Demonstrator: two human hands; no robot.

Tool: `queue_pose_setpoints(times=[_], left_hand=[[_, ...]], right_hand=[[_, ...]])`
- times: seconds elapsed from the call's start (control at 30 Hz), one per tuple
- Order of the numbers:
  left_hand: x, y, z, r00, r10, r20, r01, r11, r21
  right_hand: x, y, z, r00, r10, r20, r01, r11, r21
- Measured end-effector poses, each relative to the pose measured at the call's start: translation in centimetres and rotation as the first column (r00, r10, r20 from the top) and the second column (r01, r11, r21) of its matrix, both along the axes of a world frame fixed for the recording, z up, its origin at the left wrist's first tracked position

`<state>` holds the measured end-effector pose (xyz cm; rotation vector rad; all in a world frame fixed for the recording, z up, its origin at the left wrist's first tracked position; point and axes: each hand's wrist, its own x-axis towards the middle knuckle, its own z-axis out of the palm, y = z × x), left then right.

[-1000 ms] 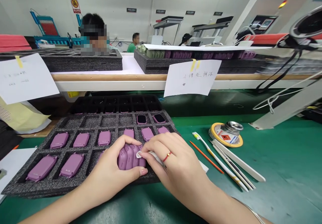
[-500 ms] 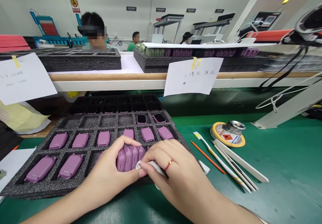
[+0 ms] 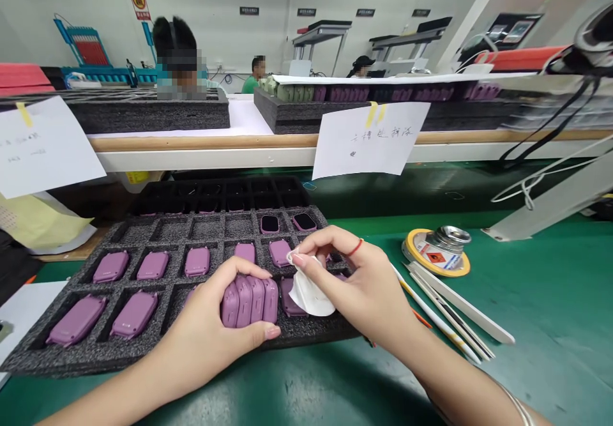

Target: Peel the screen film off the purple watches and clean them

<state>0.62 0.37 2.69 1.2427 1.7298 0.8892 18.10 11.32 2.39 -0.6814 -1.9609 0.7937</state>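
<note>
Several purple watch cases (image 3: 249,301) stand side by side in a row, gripped between the thumb and fingers of my left hand (image 3: 218,314). To their right, my right hand (image 3: 352,279) pinches a white cloth (image 3: 311,289), whose loose end hangs down. The cloth is apart from the held cases. Beneath both hands lies a black foam tray (image 3: 158,314) with square pockets. Purple watch cases such as this one (image 3: 135,315) lie singly in its front pockets. Two watches with dark screens, one of them here (image 3: 269,224), sit farther back.
Right of the tray lie a toothbrush (image 3: 443,320), thin sticks and a white flat strip (image 3: 472,308). A metal-topped dispenser can (image 3: 443,241) stands in a yellow ring. A shelf (image 3: 268,158) with paper notes and foam trays crosses behind; people sit beyond it.
My right hand has lifted away from the held watch cases, up and to the right, with the cloth in its fingers. My left hand keeps its grip in place.
</note>
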Motion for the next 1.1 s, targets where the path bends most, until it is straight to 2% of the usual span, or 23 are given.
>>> queue_pose_setpoints(times=[0.1, 0.2, 0.27, 0.37, 0.47, 0.53, 0.63, 0.7, 0.77, 0.83, 0.93, 1.1], left_hand=[[0.0, 0.0, 0.0, 1.0, -0.002, 0.003, 0.002, 1.0, 0.001], [0.0, 0.0, 0.0, 1.0, -0.009, 0.019, 0.009, 1.0, 0.019], [0.0, 0.1, 0.1, 1.0, -0.015, 0.027, 0.014, 0.999, 0.032], [-0.1, 0.0, 0.0, 1.0, -0.02, 0.012, 0.02, 1.0, 0.012], [-0.2, 0.0, 0.0, 1.0, -0.013, -0.007, 0.013, 1.0, 0.001], [-0.1, -0.1, 0.0, 1.0, -0.018, 0.008, 0.018, 1.0, 0.015], [0.0, 0.0, 0.0, 0.999, -0.037, 0.031, 0.036, 0.998, 0.043], [0.1, 0.0, 0.1, 0.999, -0.034, 0.009, 0.034, 0.998, 0.05], [0.1, 0.1, 0.2, 0.999, -0.022, -0.023, 0.022, 0.999, 0.035], [0.0, 0.1, 0.2, 0.999, -0.021, -0.034, 0.021, 1.0, 0.016], [-0.1, 0.0, 0.1, 0.999, -0.032, -0.017, 0.032, 0.999, 0.007], [-0.3, -0.1, -0.1, 0.997, -0.043, 0.068, 0.043, 0.999, 0.006]], right_hand=[[0.0, -0.5, 0.0, 0.998, 0.057, 0.008, -0.057, 0.997, -0.056], [-0.2, -0.8, -0.2, 0.985, 0.161, 0.069, -0.157, 0.986, -0.057], [-0.1, -0.5, -0.3, 0.972, 0.199, 0.127, -0.201, 0.98, 0.0], [0.2, 0.1, -0.3, 0.972, 0.132, 0.193, -0.158, 0.979, 0.132], [0.3, 0.0, -0.2, 0.982, 0.08, 0.173, -0.101, 0.987, 0.122], [0.1, -0.6, -0.2, 0.985, 0.11, 0.134, -0.127, 0.984, 0.125], [-0.2, -1.3, -0.3, 0.975, 0.174, 0.136, -0.205, 0.942, 0.265], [-0.2, -1.2, -0.3, 0.972, 0.115, 0.207, -0.188, 0.906, 0.379], [0.1, -0.5, -0.2, 0.962, -0.008, 0.272, -0.119, 0.886, 0.448], [0.6, 0.2, 0.1, 0.949, -0.077, 0.306, -0.066, 0.9, 0.431], [1.2, 0.9, 0.4, 0.948, -0.072, 0.311, -0.04, 0.94, 0.339], [1.6, 1.1, 0.7, 0.951, -0.088, 0.296, -0.018, 0.94, 0.34]])
